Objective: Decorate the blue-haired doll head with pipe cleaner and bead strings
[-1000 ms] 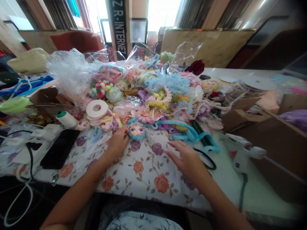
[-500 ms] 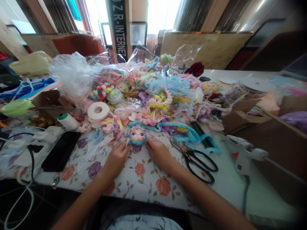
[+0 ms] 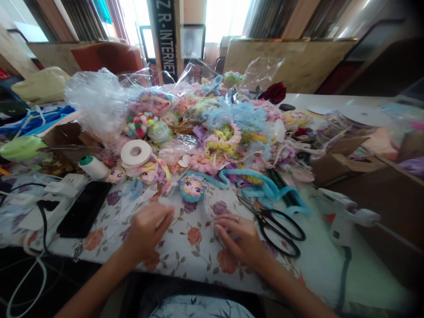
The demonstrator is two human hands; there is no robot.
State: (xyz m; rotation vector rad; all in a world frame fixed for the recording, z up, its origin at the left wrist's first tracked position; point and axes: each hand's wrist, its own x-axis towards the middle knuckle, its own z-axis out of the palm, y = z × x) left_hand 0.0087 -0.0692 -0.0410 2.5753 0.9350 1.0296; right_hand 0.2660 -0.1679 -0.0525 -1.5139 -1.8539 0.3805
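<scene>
A doll's head [image 3: 192, 187] with blue fuzzy trim and a painted face lies on the flowered tablecloth, tilted to one side. A blue fuzzy strip [image 3: 221, 180] runs from beside it to the right. My left hand [image 3: 149, 230] hovers over the cloth, below and left of the head, fingers loosely bent with a gap to the thumb. My right hand [image 3: 240, 238] is below and right of the head, its fingers stretched out and apart. Neither touches the head, and I see nothing held. Black-handled scissors [image 3: 276, 227] lie just right of my right hand.
A glue gun [image 3: 341, 214] stands near a cardboard box [image 3: 380, 190] on the right. To the left are a phone [image 3: 84, 208], a power strip [image 3: 46, 212], a thread spool [image 3: 93, 167] and a ribbon roll [image 3: 135, 153]. A heap of colourful ruffled trim [image 3: 235, 117] fills the back.
Both hands have let go of the doll's head and drawn back toward me, moving apart. The head has turned and now leans to one side.
</scene>
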